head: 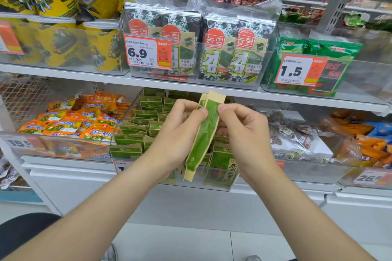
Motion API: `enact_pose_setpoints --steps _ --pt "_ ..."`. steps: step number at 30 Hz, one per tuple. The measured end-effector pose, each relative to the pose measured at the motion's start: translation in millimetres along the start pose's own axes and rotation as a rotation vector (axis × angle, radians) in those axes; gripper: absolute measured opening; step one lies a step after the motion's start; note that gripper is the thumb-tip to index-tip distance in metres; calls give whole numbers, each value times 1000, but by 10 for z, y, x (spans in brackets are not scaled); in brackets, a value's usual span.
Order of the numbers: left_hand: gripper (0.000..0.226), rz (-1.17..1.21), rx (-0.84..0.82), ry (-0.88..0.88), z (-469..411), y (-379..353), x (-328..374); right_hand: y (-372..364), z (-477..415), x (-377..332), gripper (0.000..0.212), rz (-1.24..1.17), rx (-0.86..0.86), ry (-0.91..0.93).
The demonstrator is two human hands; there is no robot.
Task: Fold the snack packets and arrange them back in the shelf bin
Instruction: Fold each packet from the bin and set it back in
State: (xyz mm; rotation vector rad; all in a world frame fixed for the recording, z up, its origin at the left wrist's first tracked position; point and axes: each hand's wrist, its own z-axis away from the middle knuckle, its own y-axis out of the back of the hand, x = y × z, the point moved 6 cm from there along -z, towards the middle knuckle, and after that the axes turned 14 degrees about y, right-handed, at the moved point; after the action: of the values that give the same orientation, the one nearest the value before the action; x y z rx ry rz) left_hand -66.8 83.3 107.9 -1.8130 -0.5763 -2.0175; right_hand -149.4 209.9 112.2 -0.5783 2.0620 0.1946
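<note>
A long green and tan snack packet (204,133) stands nearly upright between both hands, folded lengthwise into a narrow strip. My left hand (178,131) grips its left edge, thumb pressed near the top. My right hand (244,131) pinches its right edge at the same height. Behind and below the hands is the clear shelf bin (169,184), filled with several folded green packets (135,129) of the same kind. One larger green packet (221,169) leans at the bin's front right.
Orange snack packets (70,121) fill the bin to the left; clear-wrapped dark snacks (297,133) and orange packs (364,148) lie to the right. The shelf above carries seaweed packs (229,48), yellow tubs (63,44), price tags (147,52). White floor below.
</note>
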Motion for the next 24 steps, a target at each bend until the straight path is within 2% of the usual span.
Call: enact_pose_setpoints --steps 6,9,10,12,14,16,18,21,24 --pt "21 -33 -87 91 -39 -26 -47 5 -6 22 23 -52 -50 -29" --pt "28 -23 -197 135 -154 16 -32 28 -25 -114 14 -28 -92 68" --pt "30 1 -224 144 -161 28 -34 41 -43 -156 17 -19 -111 117" --pt "33 61 -296 200 -85 -13 -38 94 -90 -174 36 113 -161 185" --pt "43 4 -392 251 123 -29 -18 92 -122 -146 26 229 -230 213" --pt "55 -85 -469 288 173 -59 -43 104 -145 -98 14 177 -211 192" --pt "59 -208 -468 179 146 -49 -6 180 -186 -74 18 211 -129 212" --pt "56 -386 -395 -123 57 11 10 258 -209 -106 21 383 -71 294" --pt "55 -505 -273 -245 -2 71 37 247 -206 -135 19 542 -101 372"
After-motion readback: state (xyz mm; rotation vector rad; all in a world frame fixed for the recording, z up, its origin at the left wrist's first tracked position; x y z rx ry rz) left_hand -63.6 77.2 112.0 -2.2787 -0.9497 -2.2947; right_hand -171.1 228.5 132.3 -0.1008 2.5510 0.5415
